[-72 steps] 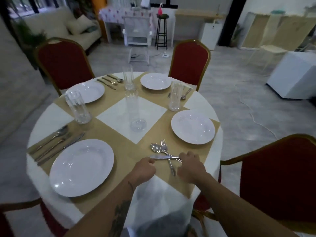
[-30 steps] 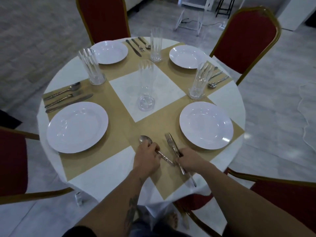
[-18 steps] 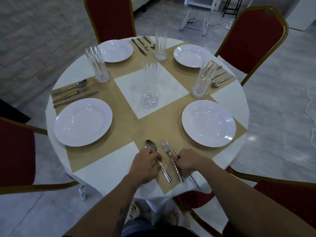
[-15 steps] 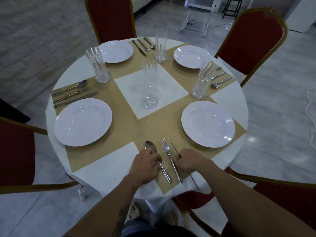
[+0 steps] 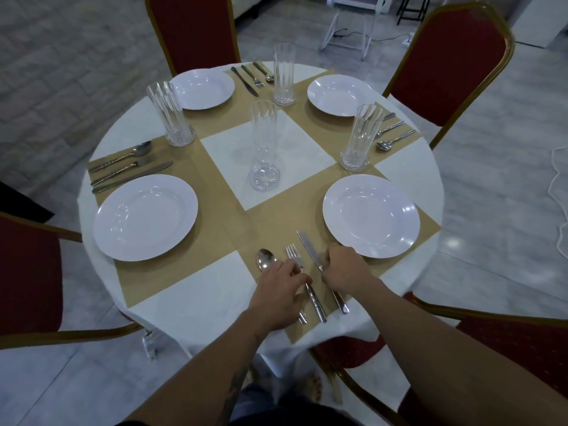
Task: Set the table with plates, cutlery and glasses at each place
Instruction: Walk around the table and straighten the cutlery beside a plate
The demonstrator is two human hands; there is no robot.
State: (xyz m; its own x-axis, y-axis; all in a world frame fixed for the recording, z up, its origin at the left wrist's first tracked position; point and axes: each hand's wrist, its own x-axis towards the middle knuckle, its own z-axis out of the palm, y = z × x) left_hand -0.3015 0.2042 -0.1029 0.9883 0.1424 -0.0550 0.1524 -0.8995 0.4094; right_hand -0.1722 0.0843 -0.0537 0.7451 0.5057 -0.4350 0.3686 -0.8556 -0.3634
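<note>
On the round table (image 5: 190, 305) a spoon (image 5: 265, 259), a fork (image 5: 292, 253) and a knife (image 5: 308, 247) lie side by side left of the near right plate (image 5: 371, 215). My left hand (image 5: 278, 295) lies over the spoon's handle, its fingers touching the fork's handle. My right hand (image 5: 345, 272) is curled and pinches the knife at its middle. Three more white plates (image 5: 145, 217) (image 5: 201, 89) (image 5: 339, 95) sit at the other places. Tall ribbed glasses stand at the centre (image 5: 264, 146), left (image 5: 170, 113), far side (image 5: 284, 75) and right (image 5: 362, 136).
Cutlery sets lie at the left place (image 5: 129, 167), the far place (image 5: 250, 76) and the right place (image 5: 392, 133). Red chairs with gold frames stand around: far left (image 5: 190, 26), far right (image 5: 451, 63), near left (image 5: 27, 272), near right (image 5: 507, 348).
The crossed spoon, fork and knife have been spread apart into a parallel row. The knife has moved right toward the plate, and my left hand's fingers have reached the fork.
</note>
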